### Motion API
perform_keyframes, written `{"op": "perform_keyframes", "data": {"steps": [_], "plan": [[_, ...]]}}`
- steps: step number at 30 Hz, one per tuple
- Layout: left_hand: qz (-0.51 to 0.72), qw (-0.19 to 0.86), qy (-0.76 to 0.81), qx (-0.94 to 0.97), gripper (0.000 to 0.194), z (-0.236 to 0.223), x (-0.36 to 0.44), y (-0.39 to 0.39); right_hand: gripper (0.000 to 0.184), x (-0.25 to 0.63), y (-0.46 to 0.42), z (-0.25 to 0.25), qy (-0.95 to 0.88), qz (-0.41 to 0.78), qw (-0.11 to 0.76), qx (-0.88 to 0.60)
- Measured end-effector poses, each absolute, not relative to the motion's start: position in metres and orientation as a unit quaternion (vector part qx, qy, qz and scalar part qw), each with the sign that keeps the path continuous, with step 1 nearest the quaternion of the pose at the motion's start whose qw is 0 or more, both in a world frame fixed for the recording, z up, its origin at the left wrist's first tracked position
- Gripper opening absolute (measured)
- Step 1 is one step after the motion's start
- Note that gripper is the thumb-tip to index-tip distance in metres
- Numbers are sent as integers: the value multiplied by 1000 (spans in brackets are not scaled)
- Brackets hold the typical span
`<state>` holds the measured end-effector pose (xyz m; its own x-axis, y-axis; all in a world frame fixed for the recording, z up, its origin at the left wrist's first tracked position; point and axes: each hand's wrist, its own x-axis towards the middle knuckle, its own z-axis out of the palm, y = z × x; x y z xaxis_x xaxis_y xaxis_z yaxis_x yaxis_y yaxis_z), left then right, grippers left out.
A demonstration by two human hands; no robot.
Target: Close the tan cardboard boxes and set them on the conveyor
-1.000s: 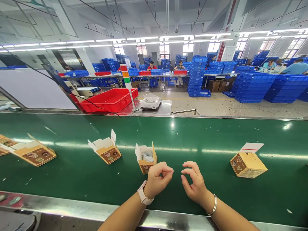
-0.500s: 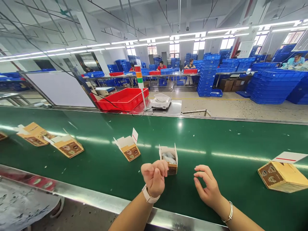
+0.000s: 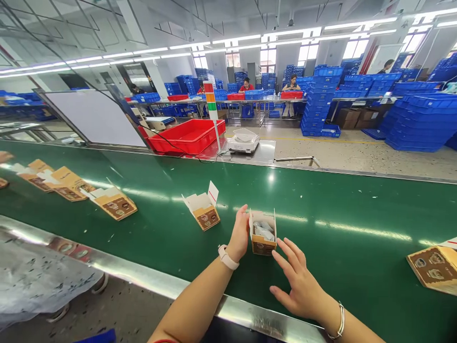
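A small open brown carton with a clear bag inside stands on the green conveyor belt. My left hand rests against its left side, fingers stretched up along the wall. My right hand is open with fingers spread, its fingertips just at the carton's lower right corner. Another open carton with its flap up lies a little to the left. A closed brown carton sits at the right edge.
Several more open cartons lie further left on the belt. Behind the belt are a red bin, a signal light pole and a scale. Stacks of blue crates and seated workers fill the background.
The cartons have moved right along the belt. My left hand has opened from a fist and come against the carton; my right hand has spread and reached toward it.
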<state>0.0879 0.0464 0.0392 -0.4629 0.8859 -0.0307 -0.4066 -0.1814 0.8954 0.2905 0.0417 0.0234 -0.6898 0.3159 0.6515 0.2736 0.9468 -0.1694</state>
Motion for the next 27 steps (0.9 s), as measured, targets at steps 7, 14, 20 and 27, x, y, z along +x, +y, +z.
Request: {"op": "perform_keyframes", "data": {"steps": [7, 14, 20, 27], "plan": [[691, 405, 470, 371, 50, 23, 95, 44, 52, 284, 18, 23, -888, -34, 447, -105], [674, 348, 451, 471, 51, 23, 95, 36, 67, 270, 26, 17, -884, 12, 404, -236], [591, 244, 444, 627, 46, 31, 99, 36, 19, 272, 54, 21, -844, 94, 484, -210], [574, 344, 498, 551, 40, 36, 118, 41, 8, 264, 57, 25, -786, 86, 555, -261]]}}
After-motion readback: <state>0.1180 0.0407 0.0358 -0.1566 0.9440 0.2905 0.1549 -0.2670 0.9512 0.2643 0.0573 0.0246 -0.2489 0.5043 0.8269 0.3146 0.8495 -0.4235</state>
